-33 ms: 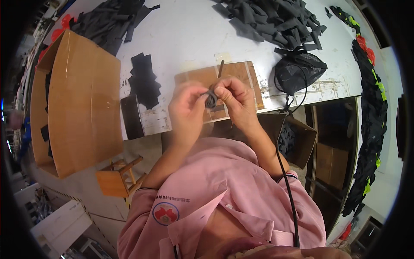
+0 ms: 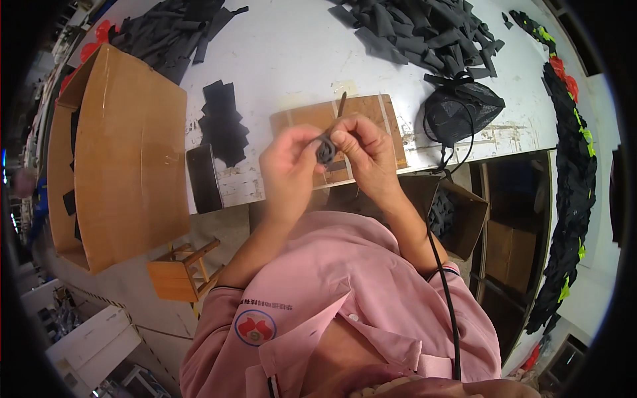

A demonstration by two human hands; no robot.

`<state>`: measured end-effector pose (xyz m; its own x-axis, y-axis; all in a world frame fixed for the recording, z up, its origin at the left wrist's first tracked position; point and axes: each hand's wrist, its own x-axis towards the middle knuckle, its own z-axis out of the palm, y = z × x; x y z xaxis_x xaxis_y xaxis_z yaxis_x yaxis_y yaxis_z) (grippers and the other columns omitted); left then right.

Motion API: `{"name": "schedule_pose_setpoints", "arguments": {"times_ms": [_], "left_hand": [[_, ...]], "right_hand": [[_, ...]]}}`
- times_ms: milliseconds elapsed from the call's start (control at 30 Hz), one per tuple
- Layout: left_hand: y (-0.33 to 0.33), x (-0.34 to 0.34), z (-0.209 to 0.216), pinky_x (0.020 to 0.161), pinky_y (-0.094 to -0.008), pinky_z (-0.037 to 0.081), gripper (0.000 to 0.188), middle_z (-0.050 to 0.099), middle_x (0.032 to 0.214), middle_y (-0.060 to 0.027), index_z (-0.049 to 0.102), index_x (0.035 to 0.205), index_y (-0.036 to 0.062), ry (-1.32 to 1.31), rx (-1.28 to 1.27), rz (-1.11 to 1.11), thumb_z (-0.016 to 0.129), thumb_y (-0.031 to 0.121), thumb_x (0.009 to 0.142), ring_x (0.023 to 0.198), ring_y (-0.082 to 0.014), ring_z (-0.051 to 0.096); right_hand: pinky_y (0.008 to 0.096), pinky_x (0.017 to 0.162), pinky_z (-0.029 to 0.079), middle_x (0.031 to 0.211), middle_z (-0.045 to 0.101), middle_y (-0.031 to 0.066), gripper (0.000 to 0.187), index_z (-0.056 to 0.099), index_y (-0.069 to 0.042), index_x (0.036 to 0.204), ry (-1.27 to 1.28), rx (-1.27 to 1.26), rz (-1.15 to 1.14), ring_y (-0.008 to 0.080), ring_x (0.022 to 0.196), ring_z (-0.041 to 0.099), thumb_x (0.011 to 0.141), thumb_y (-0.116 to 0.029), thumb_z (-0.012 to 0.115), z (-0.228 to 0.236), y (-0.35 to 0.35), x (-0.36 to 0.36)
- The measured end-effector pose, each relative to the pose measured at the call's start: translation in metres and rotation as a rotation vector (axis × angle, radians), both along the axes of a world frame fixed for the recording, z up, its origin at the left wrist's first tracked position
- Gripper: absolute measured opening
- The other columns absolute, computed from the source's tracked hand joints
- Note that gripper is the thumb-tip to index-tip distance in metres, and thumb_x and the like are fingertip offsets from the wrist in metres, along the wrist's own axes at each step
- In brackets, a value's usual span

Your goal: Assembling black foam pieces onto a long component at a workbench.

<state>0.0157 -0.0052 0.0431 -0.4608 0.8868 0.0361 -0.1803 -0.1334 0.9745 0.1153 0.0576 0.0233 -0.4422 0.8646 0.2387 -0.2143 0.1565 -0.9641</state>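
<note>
Where the pink sleeves rise from the lower edge, the left hand and right hand meet just above the worktop's near edge. Both pinch one small dark fabric piece between thumbs and fingertips, fingers curled nearly closed around it. The piece sits between the two hands, equally near each, looking rolled or folded; its long axis cannot be told. A thin dark stick rises from the grip, pointing away from the person. Beneath the hands lies a flat cardboard sheet on the white worktop. Left stands an open cardboard box; right, a black mesh bag. Piles of black strips cover the far edge.
</note>
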Motion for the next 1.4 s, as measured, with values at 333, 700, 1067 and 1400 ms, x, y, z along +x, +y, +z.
{"name": "schedule_pose_setpoints", "arguments": {"times_ms": [333, 700, 1067, 1400], "left_hand": [[0.051, -0.031, 0.020, 0.033, -0.0152, 0.019, 0.023, 0.057, 0.078, -0.0076, 0.045, 0.101, -0.0058, -1.301, 0.091, -0.653, 0.040, 0.006, 0.082, 0.029, -0.0019, 0.027], [0.057, -0.027, -0.021, 0.032, -0.0156, 0.020, 0.014, 0.053, 0.068, -0.0029, 0.047, 0.092, -0.0016, -1.231, 0.020, -0.533, 0.044, 0.005, 0.080, 0.031, -0.0023, 0.026], [0.044, -0.017, -0.050, 0.054, -0.0172, 0.039, 0.026, 0.055, 0.088, -0.0071, 0.047, 0.106, 0.0010, 0.023, 0.007, -0.083, 0.049, 0.004, 0.080, 0.057, -0.0062, 0.046], [0.046, -0.018, -0.030, 0.072, -0.0226, 0.040, 0.014, 0.058, 0.086, -0.0053, 0.057, 0.088, -0.0014, -0.288, 0.272, -0.018, 0.050, 0.001, 0.077, 0.077, -0.0107, 0.052]], "right_hand": [[0.0180, 0.041, 0.028, 0.055, 0.041, -0.0033, 0.023, 0.052, -0.003, 0.073, -0.144, -0.266, 0.205, 0.0046, 0.047, 0.036, 0.083, -0.023, 0.050, 0.042, 0.055, 0.006], [0.0173, 0.045, 0.031, 0.058, 0.044, -0.0013, 0.022, 0.052, -0.005, 0.071, -0.078, -0.560, 0.396, 0.0059, 0.052, 0.039, 0.083, -0.024, 0.050, -0.013, 0.072, 0.006], [0.0177, 0.048, 0.034, 0.062, 0.049, -0.0003, 0.023, 0.055, -0.004, 0.079, -0.069, -0.503, 0.369, 0.0051, 0.054, 0.042, 0.082, -0.026, 0.052, -0.047, 0.065, 0.011], [0.0385, 0.046, 0.037, 0.067, 0.055, 0.0138, 0.026, 0.050, -0.001, 0.068, -0.813, 0.902, -0.025, 0.0307, 0.060, 0.053, 0.074, -0.026, 0.056, 0.020, 0.052, 0.009]]}}
